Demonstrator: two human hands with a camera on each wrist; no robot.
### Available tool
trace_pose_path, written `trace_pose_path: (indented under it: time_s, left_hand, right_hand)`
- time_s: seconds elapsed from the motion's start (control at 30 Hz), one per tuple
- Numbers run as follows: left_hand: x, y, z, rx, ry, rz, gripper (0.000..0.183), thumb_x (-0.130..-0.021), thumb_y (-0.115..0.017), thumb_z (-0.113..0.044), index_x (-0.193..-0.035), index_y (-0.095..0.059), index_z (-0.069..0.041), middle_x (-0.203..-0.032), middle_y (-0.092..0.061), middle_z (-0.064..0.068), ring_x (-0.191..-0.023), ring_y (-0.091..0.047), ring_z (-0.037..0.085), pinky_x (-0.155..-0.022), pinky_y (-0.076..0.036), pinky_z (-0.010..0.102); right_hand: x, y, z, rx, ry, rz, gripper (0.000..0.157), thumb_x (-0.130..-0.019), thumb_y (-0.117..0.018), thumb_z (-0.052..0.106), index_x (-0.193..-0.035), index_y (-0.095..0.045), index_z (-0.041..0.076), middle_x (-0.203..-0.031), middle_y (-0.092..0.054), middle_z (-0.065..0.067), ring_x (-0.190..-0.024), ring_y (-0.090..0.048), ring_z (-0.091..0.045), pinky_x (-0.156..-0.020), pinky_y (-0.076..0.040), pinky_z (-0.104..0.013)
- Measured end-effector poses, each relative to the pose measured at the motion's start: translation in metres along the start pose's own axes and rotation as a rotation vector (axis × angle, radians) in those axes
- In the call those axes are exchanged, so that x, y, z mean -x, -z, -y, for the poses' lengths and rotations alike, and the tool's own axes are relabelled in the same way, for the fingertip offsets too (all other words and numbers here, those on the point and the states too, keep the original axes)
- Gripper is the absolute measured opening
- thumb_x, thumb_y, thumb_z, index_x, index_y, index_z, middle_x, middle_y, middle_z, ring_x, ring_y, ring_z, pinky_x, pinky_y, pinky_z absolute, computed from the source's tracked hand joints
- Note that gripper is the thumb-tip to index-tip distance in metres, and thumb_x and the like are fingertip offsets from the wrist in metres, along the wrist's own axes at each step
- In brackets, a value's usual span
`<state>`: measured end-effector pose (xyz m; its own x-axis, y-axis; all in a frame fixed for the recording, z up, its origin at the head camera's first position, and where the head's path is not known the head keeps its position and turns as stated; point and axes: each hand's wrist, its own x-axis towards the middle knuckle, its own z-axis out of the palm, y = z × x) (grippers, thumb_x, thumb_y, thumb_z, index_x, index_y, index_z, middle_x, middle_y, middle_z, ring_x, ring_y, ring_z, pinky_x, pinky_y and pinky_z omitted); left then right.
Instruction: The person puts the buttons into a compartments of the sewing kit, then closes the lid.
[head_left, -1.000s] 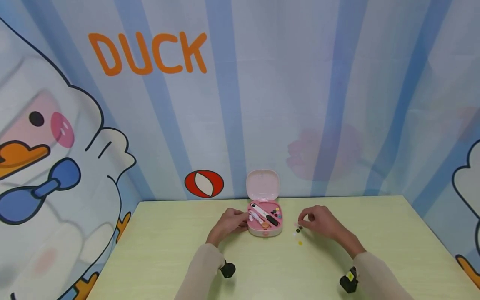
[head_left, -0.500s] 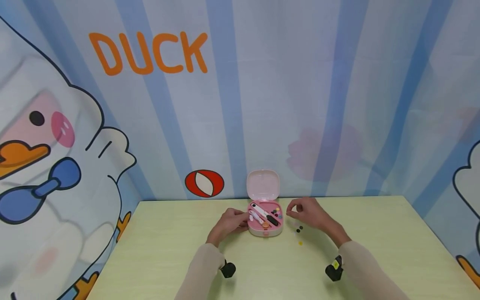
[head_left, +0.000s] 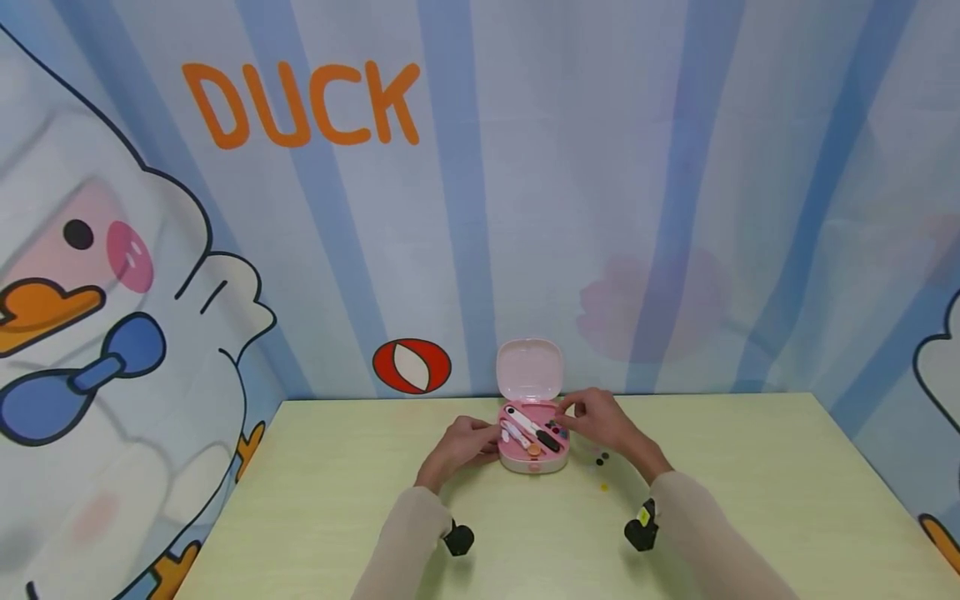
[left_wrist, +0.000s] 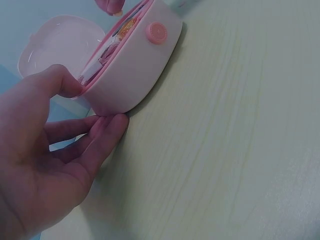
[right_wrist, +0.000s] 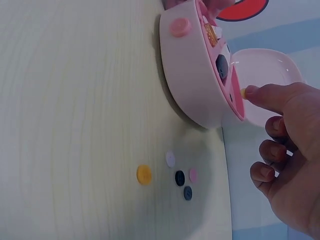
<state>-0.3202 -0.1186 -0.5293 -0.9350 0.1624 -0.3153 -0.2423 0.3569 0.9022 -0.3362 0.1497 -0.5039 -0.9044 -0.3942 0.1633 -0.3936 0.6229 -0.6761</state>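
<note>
A pink-and-white sewing box (head_left: 534, 462) stands at the back of the table, its lid (head_left: 529, 369) raised. My left hand (head_left: 467, 442) grips the box's left side, thumb at the rim and fingers against the wall, as the left wrist view shows. Over the right compartment, my right hand (head_left: 597, 417) pinches a small yellow button (right_wrist: 243, 93); its thumb is mostly hidden in the right wrist view. Inside the box lie a slim white-and-black tool (head_left: 532, 428), an orange round piece (head_left: 534, 450) and several small buttons, partly covered by the right fingers.
Right of the box, loose buttons lie on the table (head_left: 360, 483): a yellow one (right_wrist: 144, 175), a white one (right_wrist: 170, 159), a pink one (right_wrist: 193, 175), a black one (right_wrist: 180, 178) and another dark one (right_wrist: 188, 193). A printed curtain (head_left: 525, 167) hangs close behind the box.
My right hand has moved left from the loose buttons on the table to above the box's right compartment. The left hand has stayed at the box.
</note>
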Motion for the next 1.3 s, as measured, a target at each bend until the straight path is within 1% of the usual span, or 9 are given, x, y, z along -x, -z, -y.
trace_pose_path:
  time_s: [0.2, 0.4, 0.67, 0.87, 1.13, 1.3]
  left_hand:
    - [-0.002, 0.001, 0.000, 0.009, -0.010, 0.003, 0.049, -0.102, -0.067, -0.033, -0.132, -0.062, 0.005, -0.106, -0.071, 0.011, -0.096, -0.070, 0.022, -0.089, -0.060, 0.033]
    - [-0.002, 0.001, 0.000, 0.022, -0.021, 0.018, 0.047, -0.103, -0.066, -0.031, -0.131, -0.063, 0.007, -0.106, -0.070, 0.012, -0.096, -0.070, 0.022, -0.089, -0.061, 0.033]
    - [-0.006, 0.000, 0.002, 0.030, -0.016, 0.014, 0.048, -0.102, -0.067, -0.033, -0.130, -0.063, 0.006, -0.106, -0.070, 0.011, -0.095, -0.069, 0.021, -0.087, -0.061, 0.032]
    - [-0.005, -0.001, 0.002, 0.021, -0.004, 0.003, 0.049, -0.102, -0.067, -0.033, -0.131, -0.062, 0.006, -0.105, -0.070, 0.010, -0.095, -0.069, 0.021, -0.087, -0.061, 0.032]
    - [-0.003, 0.000, 0.001, 0.035, -0.016, 0.007, 0.050, -0.103, -0.067, -0.033, -0.131, -0.061, 0.007, -0.106, -0.070, 0.011, -0.096, -0.069, 0.021, -0.087, -0.061, 0.033]
    - [-0.002, 0.001, 0.002, 0.015, -0.014, -0.001, 0.050, -0.103, -0.067, -0.033, -0.132, -0.061, 0.006, -0.105, -0.069, 0.011, -0.095, -0.069, 0.021, -0.088, -0.061, 0.033]
  right_hand:
    - [-0.006, -0.007, 0.003, -0.005, -0.004, -0.007, 0.009, -0.096, -0.074, 0.012, -0.101, -0.079, 0.006, -0.063, -0.051, 0.001, -0.056, -0.044, -0.013, -0.050, -0.033, -0.024]
    - [-0.010, -0.013, 0.007, -0.002, -0.067, 0.006, 0.006, -0.097, -0.075, 0.014, -0.098, -0.078, 0.009, -0.072, -0.057, 0.001, -0.066, -0.050, -0.015, -0.054, -0.039, -0.025]
    - [-0.015, -0.017, 0.011, 0.002, -0.134, 0.014, 0.006, -0.097, -0.074, 0.015, -0.097, -0.077, 0.010, -0.075, -0.058, -0.001, -0.069, -0.053, -0.017, -0.057, -0.042, -0.027]
    - [-0.017, -0.019, 0.013, 0.011, -0.143, 0.016, 0.007, -0.098, -0.073, 0.015, -0.099, -0.077, 0.009, -0.076, -0.058, -0.001, -0.070, -0.053, -0.017, -0.058, -0.042, -0.027]
    - [-0.019, -0.021, 0.013, 0.031, -0.168, 0.000, 0.012, -0.098, -0.073, 0.017, -0.104, -0.080, 0.009, -0.078, -0.060, -0.001, -0.072, -0.053, -0.017, -0.058, -0.042, -0.027]
    - [-0.017, -0.019, 0.014, 0.037, -0.165, 0.001, 0.015, -0.098, -0.073, 0.018, -0.109, -0.081, 0.010, -0.081, -0.061, 0.000, -0.073, -0.052, -0.017, -0.058, -0.041, -0.028]
